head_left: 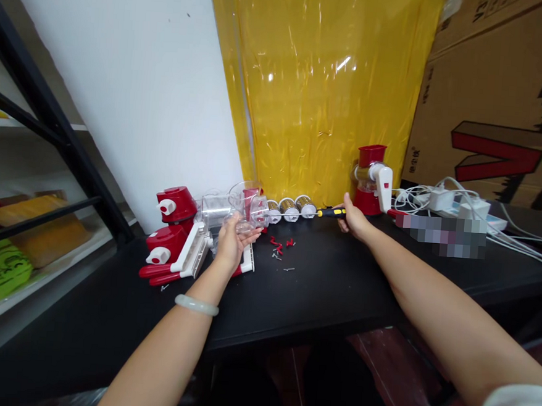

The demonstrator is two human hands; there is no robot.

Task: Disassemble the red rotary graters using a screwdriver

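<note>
My left hand (235, 241) is closed on a clear plastic grater body (254, 209), tilted above the table. In my right hand (351, 216) is a screwdriver (331, 213) with a black and yellow handle. Its long shaft points left and reaches the clear body; whether the tip touches a screw is too small to tell. Behind the shaft lie several metal grater drums (290, 209) with white ends. Small red parts (277, 245) and silver screws (289, 268) are scattered on the black table below.
Red grater bases (165, 245) and white crank handles (190, 250) with red grips are piled at left. An assembled red grater (369, 185) stands at the back right, beside a power strip (496, 224) with white cables. A cardboard box (491, 101) and yellow sheeting (326, 83) rise behind.
</note>
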